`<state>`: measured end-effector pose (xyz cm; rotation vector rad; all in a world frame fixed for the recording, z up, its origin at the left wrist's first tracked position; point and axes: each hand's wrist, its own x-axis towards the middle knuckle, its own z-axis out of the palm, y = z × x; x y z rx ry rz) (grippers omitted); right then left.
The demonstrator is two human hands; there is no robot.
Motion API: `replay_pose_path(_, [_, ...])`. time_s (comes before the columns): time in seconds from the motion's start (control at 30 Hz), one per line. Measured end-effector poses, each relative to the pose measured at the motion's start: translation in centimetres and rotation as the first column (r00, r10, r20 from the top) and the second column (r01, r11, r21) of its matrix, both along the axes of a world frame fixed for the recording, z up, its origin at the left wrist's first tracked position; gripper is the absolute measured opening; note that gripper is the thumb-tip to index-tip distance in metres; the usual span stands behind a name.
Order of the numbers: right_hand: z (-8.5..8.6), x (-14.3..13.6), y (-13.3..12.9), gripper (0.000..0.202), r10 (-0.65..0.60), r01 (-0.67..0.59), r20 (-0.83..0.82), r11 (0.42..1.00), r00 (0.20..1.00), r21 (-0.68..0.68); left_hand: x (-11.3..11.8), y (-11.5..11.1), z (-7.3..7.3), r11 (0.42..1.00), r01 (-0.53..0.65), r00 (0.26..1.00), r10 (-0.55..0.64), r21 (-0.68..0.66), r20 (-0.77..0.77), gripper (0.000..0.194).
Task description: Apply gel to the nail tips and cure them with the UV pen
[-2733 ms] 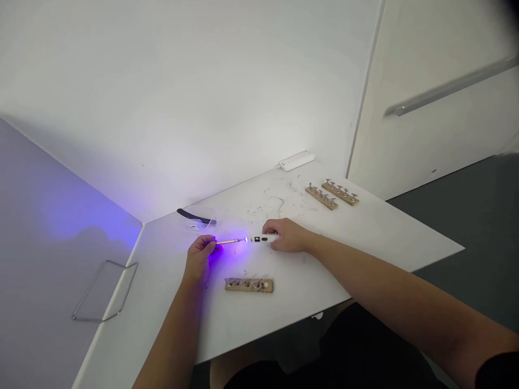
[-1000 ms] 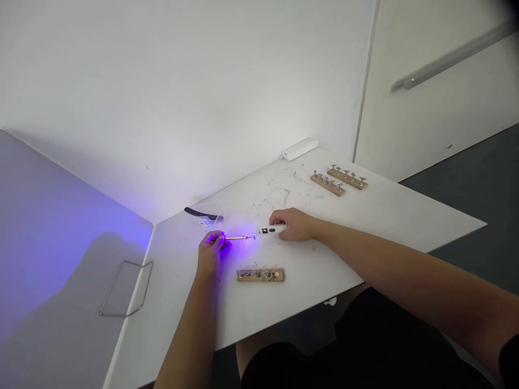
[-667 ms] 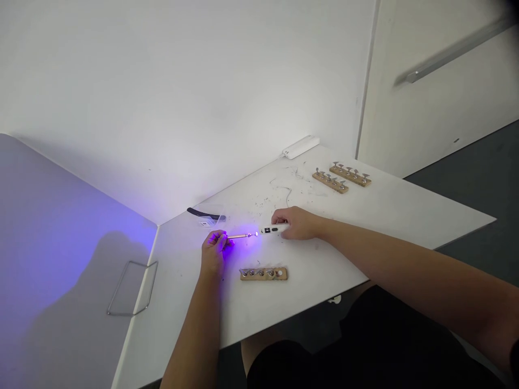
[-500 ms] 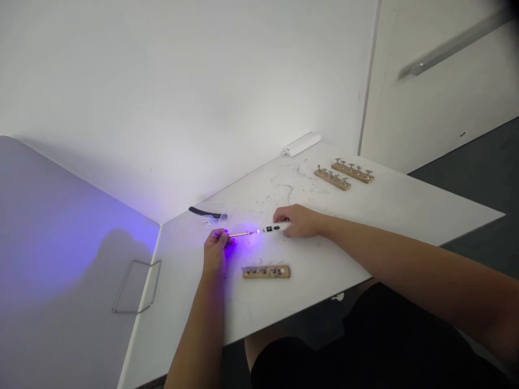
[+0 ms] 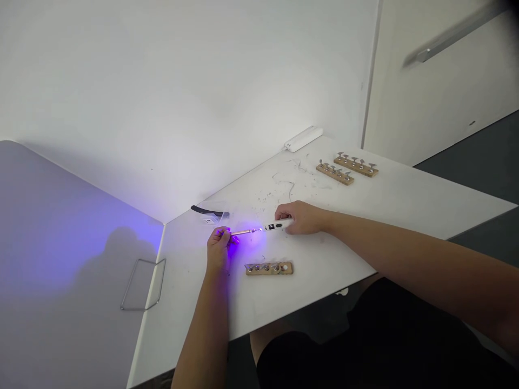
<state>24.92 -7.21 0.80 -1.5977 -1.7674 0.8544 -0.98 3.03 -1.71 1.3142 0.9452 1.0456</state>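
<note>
My left hand (image 5: 219, 246) is closed around a thin rose-gold pen-like tool (image 5: 242, 232), which points to the right. Something small at its far end is washed out by the glare. My right hand (image 5: 302, 217) grips a white handheld UV lamp (image 5: 278, 225) with a dark display and a dark button. Violet light shines from the lamp's end onto the tool, my left fingers and the table. Just below both hands lies a wooden strip (image 5: 270, 268) carrying several nail tips on small metal stands, with a pale round spot at its right end.
Two more wooden strips (image 5: 334, 174) (image 5: 356, 165) with nail tips stand at the back right. By the wall are a black nail file (image 5: 208, 211), a clear plastic piece (image 5: 211, 219) and a white bar-shaped device (image 5: 304, 139). Fine debris dots the white table (image 5: 425, 200). A wire frame (image 5: 142, 284) is at the left edge.
The view has shifted slightly, so everything sits a little differently in the picture. Both hands keep their hold, and the tool's tip stays before the lit lamp.
</note>
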Motion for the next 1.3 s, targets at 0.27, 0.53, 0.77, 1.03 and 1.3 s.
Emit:
replay_pose_path(0.27, [-0.07,0.26,0.09,0.036,0.029,-0.029,0.027,1.000,0.999,0.009,0.11,-0.14,0.09,1.000,0.009,1.000,-0.009,0.004,0.007,0.016])
replay_pose_path(0.53, [0.15,0.26,-0.02,0.036,0.029,-0.029,0.010,0.999,1.000,-0.019,0.14,-0.06,-0.03,1.000,-0.001,1.000,0.002,-0.007,0.029,0.018])
replay_pose_path(0.77, [0.26,0.16,-0.08,0.036,0.023,-0.023,-0.004,0.999,1.000,-0.029,0.13,0.01,-0.13,1.000,-0.009,1.000,0.009,0.000,0.016,0.018])
replay_pose_path(1.03, [0.31,0.09,-0.17,0.035,0.012,-0.012,0.023,1.000,1.000,-0.014,0.11,0.15,-0.28,1.000,-0.026,1.000,0.026,0.008,-0.012,0.018])
replay_pose_path(1.3, [0.21,0.28,0.01,0.035,0.028,-0.028,0.014,0.999,1.000,-0.021,-0.15,0.38,-0.57,1.000,-0.015,1.000,0.015,0.023,-0.019,0.015])
